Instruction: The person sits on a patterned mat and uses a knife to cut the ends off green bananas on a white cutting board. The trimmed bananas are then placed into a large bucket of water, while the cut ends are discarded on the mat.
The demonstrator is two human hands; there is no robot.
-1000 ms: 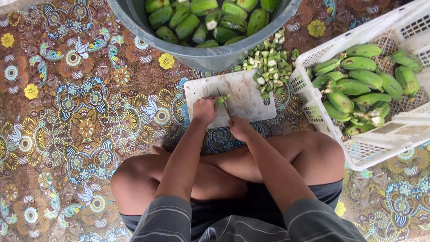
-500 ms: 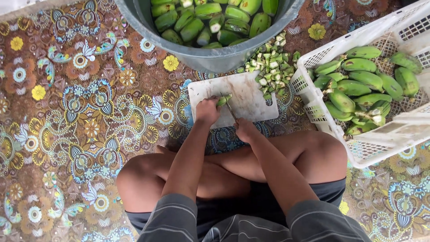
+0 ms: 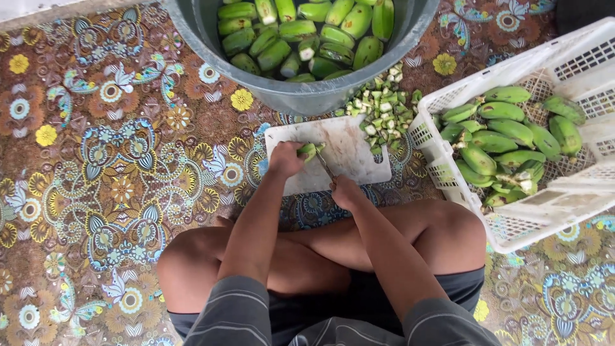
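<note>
Small green banana [image 3: 310, 150] on the white cutting board [image 3: 355, 160], centre of frame, partly hidden by the hands.

The left hand [image 3: 285, 159] is curled shut around the banana, covering most of it; only its green tip shows. The right hand [image 3: 346, 191] is closed on a knife [image 3: 323, 165] whose handle is hidden and whose thin blade is hard to make out. The grey tub [image 3: 301, 96] of bananas is cut off at the top edge, the white basket [image 3: 512, 224] at the right.
</note>
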